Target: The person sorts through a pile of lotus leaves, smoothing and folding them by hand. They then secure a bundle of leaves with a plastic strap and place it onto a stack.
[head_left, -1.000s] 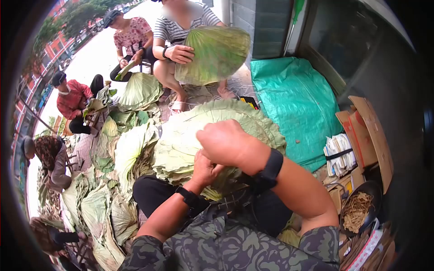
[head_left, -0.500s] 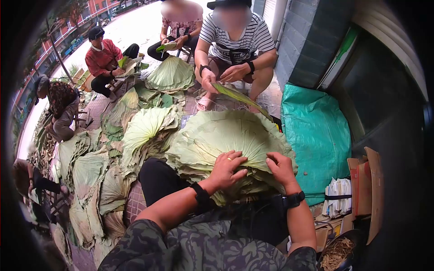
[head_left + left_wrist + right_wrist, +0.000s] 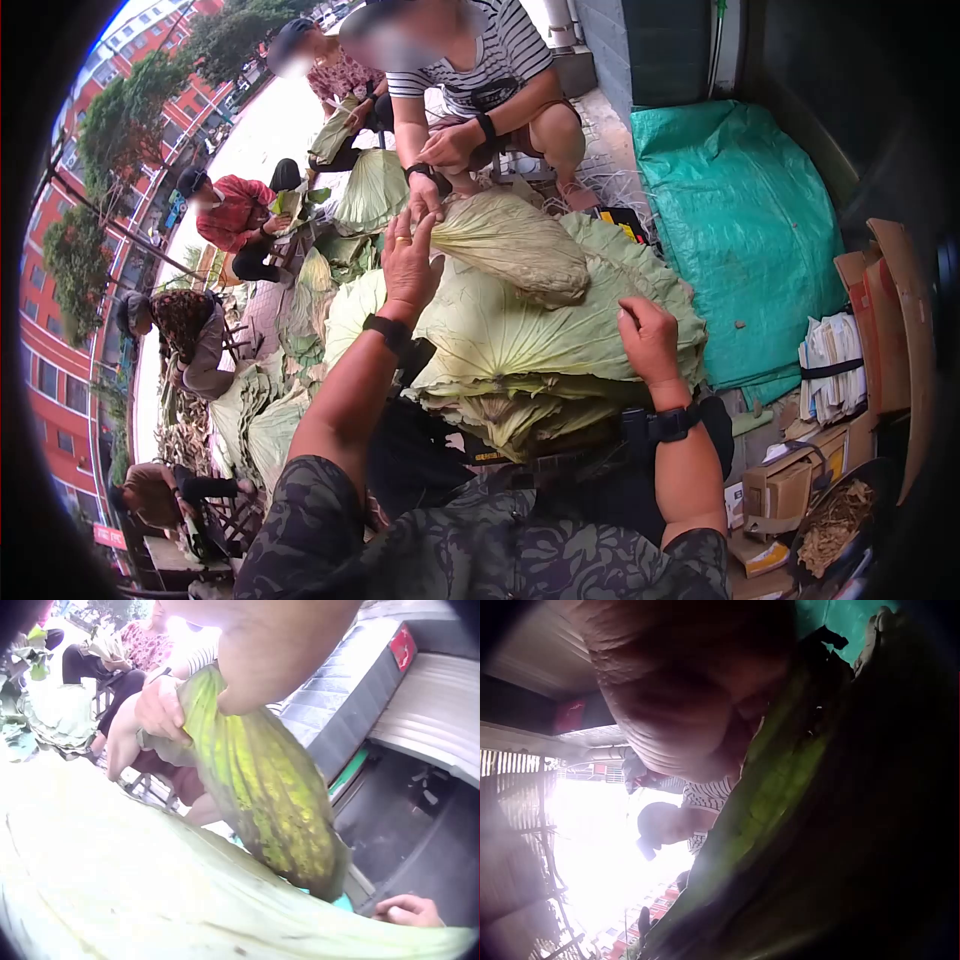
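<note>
A large stack of pale green dried lotus leaves (image 3: 530, 340) spreads across the wearer's lap. My left hand (image 3: 408, 270) reaches over its far left part, fingers extended, right at the narrow end of a folded lotus leaf (image 3: 520, 245). A facing person's hand (image 3: 425, 190) holds that same end. In the left wrist view, my left thumb (image 3: 240, 697) overlaps the top of the folded leaf, whose underside is yellow-green and browned. My right hand (image 3: 650, 340) is over the stack's right edge, fingers loosely curled. Close beside it in the right wrist view is a leaf rim (image 3: 772, 780).
The person in a striped shirt (image 3: 515, 50) sits just beyond the stack. More leaf piles (image 3: 372, 195) and seated people are at left. A green tarp (image 3: 745, 250) lies at right, near bundled papers (image 3: 833, 365), cardboard (image 3: 890, 320) and a pan of dry scraps (image 3: 840, 525).
My left hand has gone from the middle of the stack forward to the folded leaf, which the facing person has brought over the stack. My right hand stays near the right edge.
</note>
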`<state>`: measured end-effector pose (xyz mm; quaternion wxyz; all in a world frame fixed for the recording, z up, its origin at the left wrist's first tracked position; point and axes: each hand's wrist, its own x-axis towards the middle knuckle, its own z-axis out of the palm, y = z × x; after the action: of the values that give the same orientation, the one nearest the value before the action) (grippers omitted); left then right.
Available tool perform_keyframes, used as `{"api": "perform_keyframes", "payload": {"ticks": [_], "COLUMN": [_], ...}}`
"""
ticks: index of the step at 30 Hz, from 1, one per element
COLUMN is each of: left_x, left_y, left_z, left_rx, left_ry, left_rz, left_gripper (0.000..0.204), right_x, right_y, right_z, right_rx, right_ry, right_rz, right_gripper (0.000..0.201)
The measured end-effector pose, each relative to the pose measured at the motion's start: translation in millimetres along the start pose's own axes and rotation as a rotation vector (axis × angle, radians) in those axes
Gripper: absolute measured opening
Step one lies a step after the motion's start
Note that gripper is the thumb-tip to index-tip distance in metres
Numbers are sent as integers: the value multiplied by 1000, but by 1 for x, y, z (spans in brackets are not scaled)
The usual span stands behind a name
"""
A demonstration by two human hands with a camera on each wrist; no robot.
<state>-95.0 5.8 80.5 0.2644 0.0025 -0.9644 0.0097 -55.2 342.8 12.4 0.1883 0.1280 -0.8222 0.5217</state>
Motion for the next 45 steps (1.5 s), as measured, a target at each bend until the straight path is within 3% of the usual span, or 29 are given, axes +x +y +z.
{"api": "perform_keyframes", "payload": {"ticks": [1, 4, 7, 13, 17, 19, 22, 26, 29, 32, 34, 38, 43, 45], "left_x": [6, 19, 19, 5, -25, -48, -74, -81, -83, -82, -80, -80, -85, -88], "left_y": [-5, -14, -10, 22, 60, 71, 91, 95, 94, 80, 76, 70, 82, 83], "left_z": [9, 22, 14, -25, -63, -73, -84, -86, -87, -79, -76, -63, -55, -48], "left_rx": [10, -155, -189, -92, -32, 23, 61, 76, -143, -278, -443, -618, -898, -962], "left_ry": [35, 61, -48, 63, -69, -287, -570, -549, -417, -444, -525, -456, -635, -651], "left_rz": [61, 184, 176, 353, 438, 436, 379, 276, 203, 256, 137, 227, -117, -115], "left_gripper": [44, 14, 13, 6, 8, 6, 5, 10, 17, 21, 21, 20, 20, 25], "right_x": [2, 6, 8, 5, 2, 0, -4, -10, -13, -12, -7, -2, -2, -2], "right_y": [1, -1, -3, -4, -6, -5, -11, -13, -7, -10, -13, -1, -4, -9], "right_z": [-1, -3, -8, -5, -3, -2, -3, -3, 1, 5, 4, 8, 8, 4], "right_rx": [-48, -68, -104, -100, -128, -131, -140, -129, -207, -133, -122, -182, -174, -157], "right_ry": [9, 55, 56, 41, 50, 40, 4, -48, -101, -10, 65, 154, 84, 47], "right_rz": [-68, -72, -59, -49, -83, -86, -88, -122, -130, -78, -66, -131, -146, -151], "right_gripper": [12, 11, 10, 10, 10, 13, 23, 50, 58, 58, 56, 49, 40, 38]}}
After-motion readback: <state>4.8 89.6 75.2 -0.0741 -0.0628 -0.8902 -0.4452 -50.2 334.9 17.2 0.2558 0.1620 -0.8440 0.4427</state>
